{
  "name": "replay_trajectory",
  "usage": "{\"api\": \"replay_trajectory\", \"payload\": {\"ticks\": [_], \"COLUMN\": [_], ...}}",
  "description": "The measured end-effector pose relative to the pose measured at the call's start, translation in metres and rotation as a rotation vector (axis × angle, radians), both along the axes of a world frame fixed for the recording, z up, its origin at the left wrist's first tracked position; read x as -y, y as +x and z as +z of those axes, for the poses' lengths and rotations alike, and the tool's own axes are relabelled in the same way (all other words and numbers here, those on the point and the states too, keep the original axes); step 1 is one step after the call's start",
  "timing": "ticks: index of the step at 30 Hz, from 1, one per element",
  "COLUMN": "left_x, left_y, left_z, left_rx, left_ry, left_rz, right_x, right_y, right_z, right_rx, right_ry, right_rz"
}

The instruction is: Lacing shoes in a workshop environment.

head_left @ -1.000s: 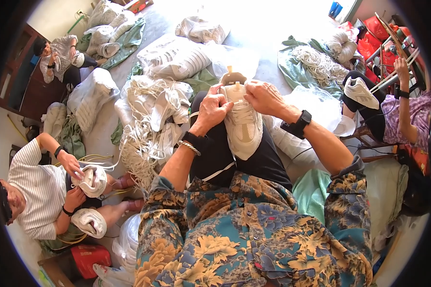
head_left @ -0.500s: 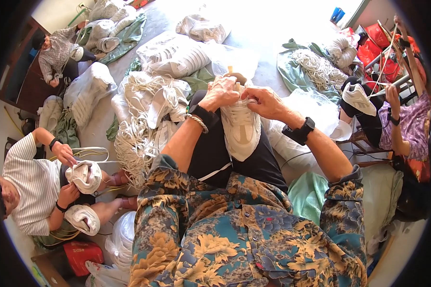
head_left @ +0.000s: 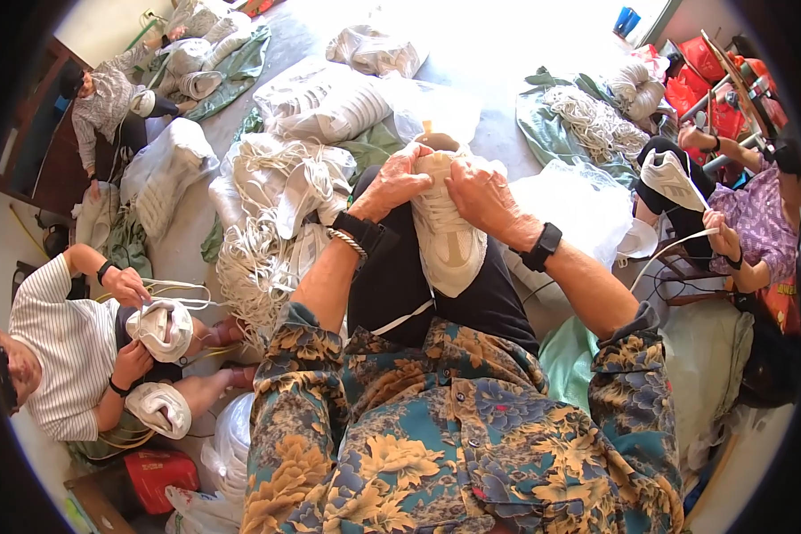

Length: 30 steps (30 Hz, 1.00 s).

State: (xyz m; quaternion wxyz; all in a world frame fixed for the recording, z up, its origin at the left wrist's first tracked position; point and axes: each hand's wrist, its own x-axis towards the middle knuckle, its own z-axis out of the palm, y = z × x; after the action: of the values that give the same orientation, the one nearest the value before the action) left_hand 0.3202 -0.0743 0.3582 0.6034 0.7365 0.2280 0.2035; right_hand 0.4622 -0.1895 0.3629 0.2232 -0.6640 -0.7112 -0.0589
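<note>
A white and beige sneaker [head_left: 449,254] rests on my lap between my thighs, toe toward me, laces crossing its front. My left hand [head_left: 400,182] grips the left side of its opening near the top eyelets, thumb on the tongue. My right hand [head_left: 485,196] is closed on the right side of the opening, fingertips pressed at the upper eyelets; whether a lace is pinched there is hidden. A white lace end [head_left: 409,318] hangs below the toe across my dark trousers.
A heap of loose white laces [head_left: 254,258] and shoes lies at my left, with bagged sneakers [head_left: 329,102] beyond. On the right are a clear plastic bag [head_left: 570,209] and a lace bundle [head_left: 592,120] on green cloth. Co-workers handle shoes [head_left: 160,329] at left and right.
My right hand has turned and closed in against the shoe's opening, nearer my left hand. My left hand has shifted slightly left. The co-worker at right has lowered an arm, drawing a lace down.
</note>
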Motion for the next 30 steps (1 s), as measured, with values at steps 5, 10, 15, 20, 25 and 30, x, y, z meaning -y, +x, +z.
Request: {"api": "replay_trajectory", "payload": {"ticks": [5,10,15,20,25,30], "left_x": [0.003,0.005,0.011,0.024,0.028,0.019], "left_y": [-0.007,-0.008,-0.008,-0.021,-0.042,-0.051], "left_z": [0.006,0.001,-0.009,-0.009,-0.005,-0.006], "left_rx": [-0.073,-0.105,0.01,-0.06,-0.274,-0.179], "left_ry": [0.086,0.194,0.236,0.419,0.467,0.33], "left_rz": [-0.065,-0.029,0.017,0.354,0.239,0.173], "right_x": [-0.001,0.0,0.002,0.009,0.011,0.008], "right_y": [0.007,0.026,0.037,0.046,0.054,0.056], "right_z": [0.006,0.007,-0.002,-0.006,-0.008,-0.014], "right_rx": [-0.026,-0.414,-0.911,-1.1,-1.142,-1.09], "right_ry": [-0.108,-0.249,-0.391,-0.436,-0.433,-0.387], "right_rz": [-0.12,-0.091,-0.084,-0.009,-0.008,-0.043]}}
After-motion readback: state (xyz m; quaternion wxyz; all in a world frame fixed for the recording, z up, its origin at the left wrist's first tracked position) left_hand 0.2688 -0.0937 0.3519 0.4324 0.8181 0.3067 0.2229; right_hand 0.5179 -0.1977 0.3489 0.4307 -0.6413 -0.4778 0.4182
